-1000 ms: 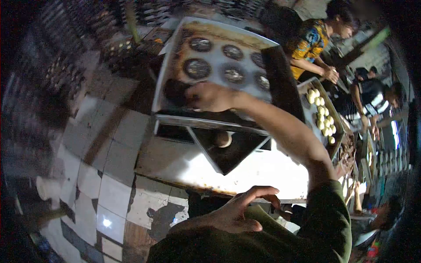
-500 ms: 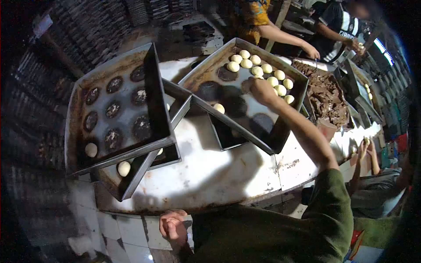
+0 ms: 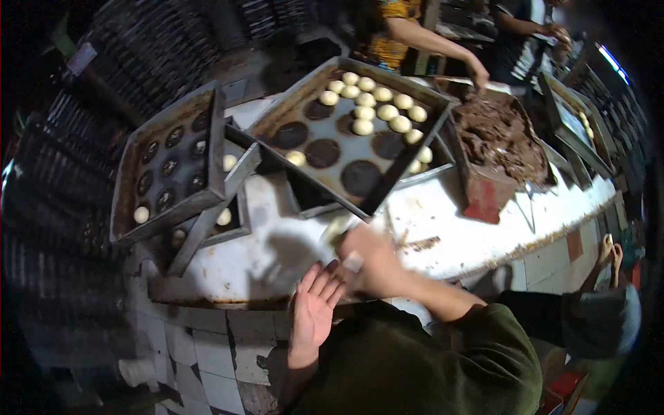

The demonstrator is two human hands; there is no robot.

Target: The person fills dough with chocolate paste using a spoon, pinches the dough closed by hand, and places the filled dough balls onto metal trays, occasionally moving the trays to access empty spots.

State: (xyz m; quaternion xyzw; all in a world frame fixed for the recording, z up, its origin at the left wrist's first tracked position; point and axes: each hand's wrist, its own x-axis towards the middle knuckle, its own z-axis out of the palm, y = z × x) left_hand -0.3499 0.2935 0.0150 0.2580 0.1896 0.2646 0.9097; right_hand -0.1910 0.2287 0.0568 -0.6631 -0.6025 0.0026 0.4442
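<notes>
My right hand, smeared by motion, is over the table's front edge, its fingers closed around a pale dough ball that shows blurred at the fingertips. Just beside it my left hand is open, palm up and fingers stretched, holding nothing. Beyond both hands lies a metal tray with round dark patches on its bottom. Several dough balls are gathered toward its far and right sides, and a single ball sits near its left wall.
Left stands another deep tray with one ball, propped on other trays. A box of brown paste stands right, with a co-worker's hand in it. More trays and another person's hands are farther right. The white table has worn edges.
My right hand has left the tray and come back toward me, beside my left hand. My left hand has risen and opened from a loose curl. The view has shifted.
</notes>
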